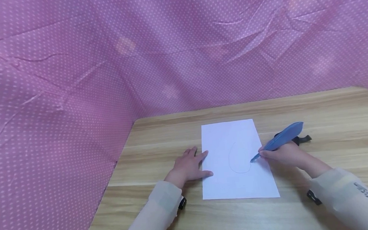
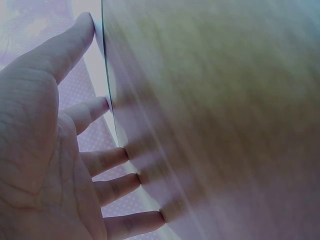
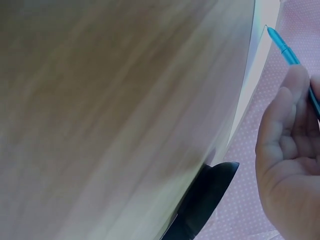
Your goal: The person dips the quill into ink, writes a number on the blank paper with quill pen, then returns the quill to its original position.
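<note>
A white sheet of paper [image 1: 224, 137] lies on the wooden table, bearing a thin curved line shaped like an open U. My right hand [image 1: 284, 153] pinches a blue feather-shaped pen [image 1: 285, 136] between thumb and fingers. The pen leans to the right, its tip at the right end of the drawn line. In the right wrist view the slim blue-green front of the pen [image 3: 285, 46] pokes out past the fingers. My left hand [image 1: 189, 166] lies with fingers spread at the sheet's left edge, thumb and index fingertip on the paper.
The wood-grain table [image 1: 160, 138] stretches out around the sheet. A black strap [image 1: 304, 139] sticks out behind the right hand. Pink dotted cloth [image 1: 167, 59] hangs along the back and left sides of the table.
</note>
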The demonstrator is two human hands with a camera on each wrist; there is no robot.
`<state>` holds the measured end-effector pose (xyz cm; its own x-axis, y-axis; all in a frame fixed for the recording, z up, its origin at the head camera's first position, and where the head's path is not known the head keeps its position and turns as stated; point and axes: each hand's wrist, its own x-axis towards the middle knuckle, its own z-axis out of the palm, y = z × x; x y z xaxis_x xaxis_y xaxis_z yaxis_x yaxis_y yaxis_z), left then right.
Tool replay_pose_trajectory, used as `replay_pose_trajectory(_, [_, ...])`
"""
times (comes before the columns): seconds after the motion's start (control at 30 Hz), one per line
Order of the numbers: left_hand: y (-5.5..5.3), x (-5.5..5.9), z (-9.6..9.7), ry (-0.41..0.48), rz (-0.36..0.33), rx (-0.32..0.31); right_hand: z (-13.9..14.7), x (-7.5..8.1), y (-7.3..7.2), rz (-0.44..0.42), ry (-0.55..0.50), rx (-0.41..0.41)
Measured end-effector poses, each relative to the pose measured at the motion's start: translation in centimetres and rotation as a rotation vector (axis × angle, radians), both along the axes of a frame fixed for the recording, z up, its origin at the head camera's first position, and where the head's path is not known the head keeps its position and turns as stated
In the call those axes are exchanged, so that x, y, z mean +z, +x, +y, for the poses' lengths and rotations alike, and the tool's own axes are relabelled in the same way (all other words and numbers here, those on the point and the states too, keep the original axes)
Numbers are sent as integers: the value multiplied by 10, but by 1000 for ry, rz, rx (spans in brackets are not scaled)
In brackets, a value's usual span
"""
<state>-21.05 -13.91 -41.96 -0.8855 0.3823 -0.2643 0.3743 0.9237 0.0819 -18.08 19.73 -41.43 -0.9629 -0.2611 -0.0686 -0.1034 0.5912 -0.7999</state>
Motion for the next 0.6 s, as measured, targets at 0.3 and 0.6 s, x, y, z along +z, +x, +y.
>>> replay_pose_trajectory(0.3, [1, 2, 0, 1, -8, 7, -4, 0, -5, -8, -27, -30])
replay_pose_trajectory(0.6, [-1, 0, -1, 14, -2, -4, -8, 2, -9, -17, -31, -37])
